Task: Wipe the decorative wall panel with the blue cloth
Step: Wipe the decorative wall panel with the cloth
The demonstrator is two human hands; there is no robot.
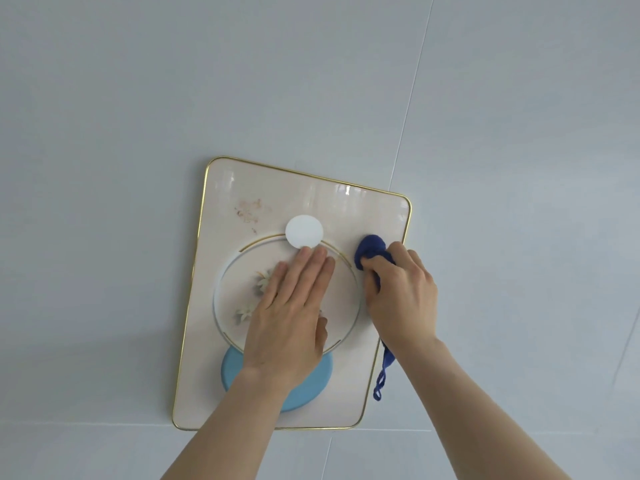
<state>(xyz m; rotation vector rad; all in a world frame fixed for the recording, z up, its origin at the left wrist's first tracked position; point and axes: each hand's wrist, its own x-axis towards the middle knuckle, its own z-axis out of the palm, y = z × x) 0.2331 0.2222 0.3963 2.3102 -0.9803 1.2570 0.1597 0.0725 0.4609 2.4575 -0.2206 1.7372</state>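
The decorative wall panel (239, 188) is a cream rectangle with a thin gold rim, hanging tilted on a pale wall. It carries a white disc (304, 231), a ring with flower motifs and a light blue disc (311, 382). A reddish-brown smudge (250, 211) marks its upper left. My left hand (292, 308) lies flat on the ring, fingers together, holding nothing. My right hand (401, 292) grips the bunched blue cloth (370, 251) against the panel's right side. A strand of the cloth hangs below my wrist.
The pale grey-blue wall (138, 98) surrounds the panel, with thin seams running diagonally at the upper right and below the panel. Nothing else hangs on it in view.
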